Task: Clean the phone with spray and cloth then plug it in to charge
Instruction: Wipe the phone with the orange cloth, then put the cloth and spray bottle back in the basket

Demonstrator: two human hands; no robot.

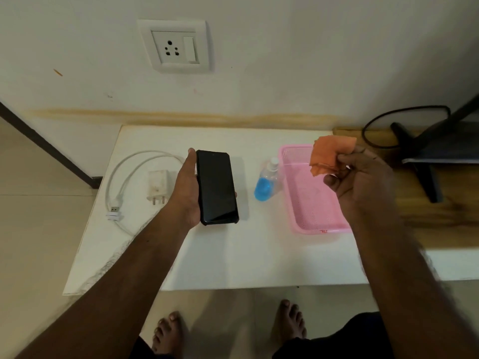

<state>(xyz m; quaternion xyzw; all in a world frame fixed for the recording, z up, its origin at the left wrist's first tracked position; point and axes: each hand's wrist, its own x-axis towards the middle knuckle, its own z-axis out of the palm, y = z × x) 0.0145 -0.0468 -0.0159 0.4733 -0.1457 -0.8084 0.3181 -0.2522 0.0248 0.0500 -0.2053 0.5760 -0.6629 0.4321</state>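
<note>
The black phone (pixel 217 187) is gripped screen-up at frame centre by the left hand (pixel 187 187), thumb along its left edge. An orange cloth (pixel 329 154) is pinched by the right hand (pixel 363 182) above the pink tray (pixel 298 203). The spray bottle (pixel 267 181) is stood between them; charger (pixel 157 184) and cable (pixel 121 182) are laid at left.

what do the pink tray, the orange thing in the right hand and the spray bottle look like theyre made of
Pink tray: probably moulded plastic, with a mesh-like perforated wall and floor.
Orange cloth: soft fabric, matte, crumpled in folds where the right hand pinches it.
Spray bottle: clear plastic by the look, blue liquid showing through.
</note>
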